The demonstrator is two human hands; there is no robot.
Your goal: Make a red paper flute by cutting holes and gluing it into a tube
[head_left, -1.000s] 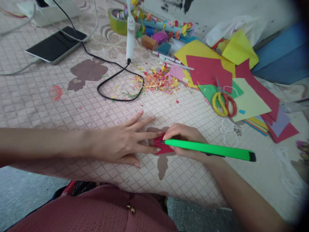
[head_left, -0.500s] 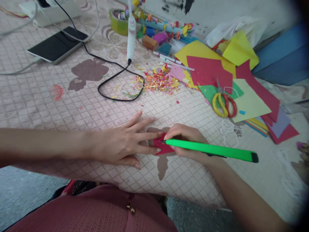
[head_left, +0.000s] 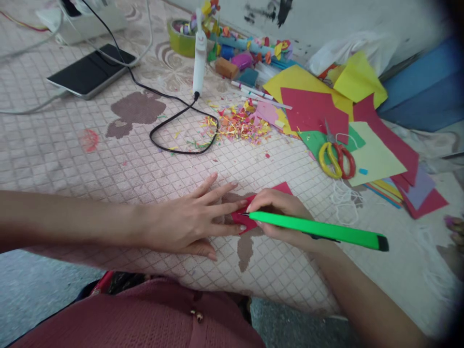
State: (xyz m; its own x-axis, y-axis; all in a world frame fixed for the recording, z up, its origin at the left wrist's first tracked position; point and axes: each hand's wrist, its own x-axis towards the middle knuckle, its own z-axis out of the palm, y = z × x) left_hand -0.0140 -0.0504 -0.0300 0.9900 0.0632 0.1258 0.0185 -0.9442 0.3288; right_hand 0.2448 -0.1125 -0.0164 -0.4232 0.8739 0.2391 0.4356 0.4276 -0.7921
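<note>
The right hand (head_left: 287,204) hides part of the red paper (head_left: 249,224) beneath it

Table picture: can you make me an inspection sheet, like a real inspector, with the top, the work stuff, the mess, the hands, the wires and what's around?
Surface: checked tablecloth with brown patches; stain or pattern, can't tell.
Job's things: red paper lies flat; a green tool points its thin tip at it.
Clutter: paper scraps in a pile, coloured sheets overlapping, scissors lying partly on them.
Hands: left hand spread, fingertips on the paper; right hand grips the green tool.
Cables: black cable loops from a white device; white cable reaches the tablet.
Surroundings: marked wall, plastic bag; spills: nothing seen that is clearly wet.
</note>
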